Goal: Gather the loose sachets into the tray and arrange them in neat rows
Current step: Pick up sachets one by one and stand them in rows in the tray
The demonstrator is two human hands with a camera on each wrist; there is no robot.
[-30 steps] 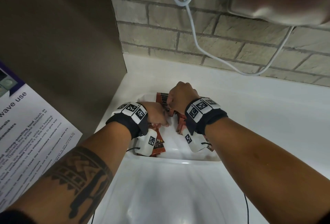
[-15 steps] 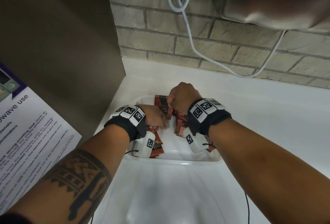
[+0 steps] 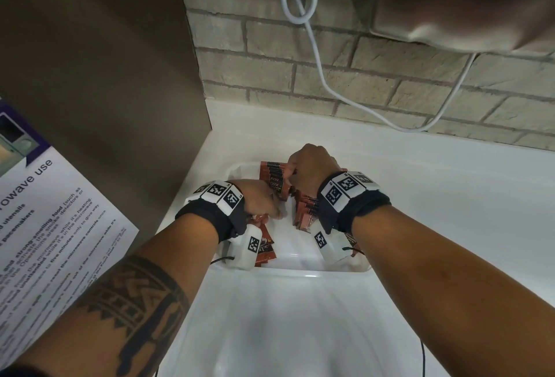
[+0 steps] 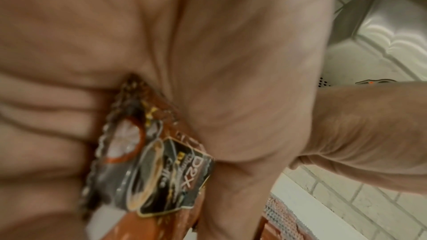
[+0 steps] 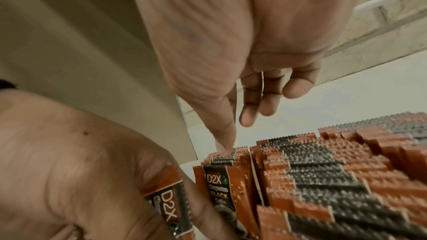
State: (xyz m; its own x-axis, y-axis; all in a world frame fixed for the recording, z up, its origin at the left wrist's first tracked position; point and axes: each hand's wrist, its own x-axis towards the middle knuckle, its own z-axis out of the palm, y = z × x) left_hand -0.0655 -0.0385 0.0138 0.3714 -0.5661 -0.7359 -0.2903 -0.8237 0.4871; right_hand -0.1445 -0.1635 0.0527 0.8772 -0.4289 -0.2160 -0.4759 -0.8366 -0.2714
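Note:
A white tray sits on the white counter and holds several orange-and-black sachets. One row stands at its back, seen close up as rows. Another bunch lies under my right wrist. My left hand is inside the tray, left of centre, and grips a few sachets in its curled fingers. The same bundle shows in the right wrist view. My right hand hovers over the back row. Its thumb tip rests on the sachets' top edges, and the other fingers hang bent and free.
A brown cabinet side stands close on the left with a printed notice below it. A brick wall with a hanging white cable runs behind. A grey appliance overhangs at the top right. The counter extends right.
Both hands stay over the tray almost where they were. The left hand has edged slightly toward the back row while keeping its sachets.

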